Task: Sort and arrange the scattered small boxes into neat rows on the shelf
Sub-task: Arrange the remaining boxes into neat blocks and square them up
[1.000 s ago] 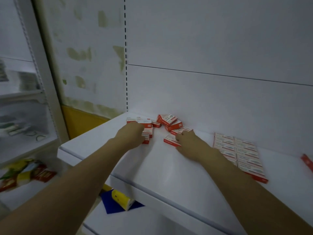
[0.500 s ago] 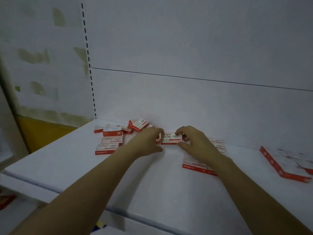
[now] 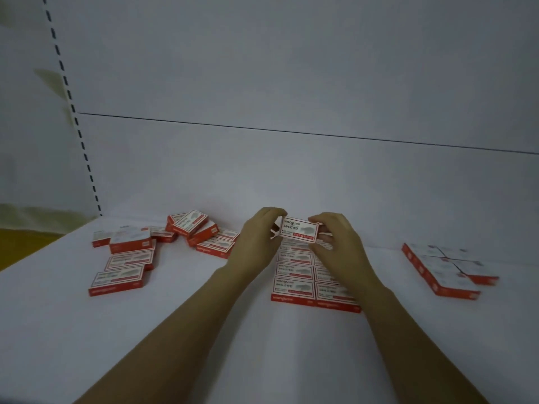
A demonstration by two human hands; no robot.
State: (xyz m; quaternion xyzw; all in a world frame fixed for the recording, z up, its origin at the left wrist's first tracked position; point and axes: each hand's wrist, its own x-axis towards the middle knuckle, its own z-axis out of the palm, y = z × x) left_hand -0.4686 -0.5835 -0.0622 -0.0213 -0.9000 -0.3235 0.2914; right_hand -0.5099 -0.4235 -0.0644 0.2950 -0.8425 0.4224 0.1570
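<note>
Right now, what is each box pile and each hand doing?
held box: held up, pinched between both hands.
left hand: pinches the box's left end.
right hand: pinches its right end.
scattered boxes: jumbled, some overlapping.
middle rows: flat, neatly lined up.
right block: flat, neatly packed.

Both hands' fingers (image 3: 278, 212) pinch small box (image 3: 299, 230) above neat rows (image 3: 294, 271).
</note>
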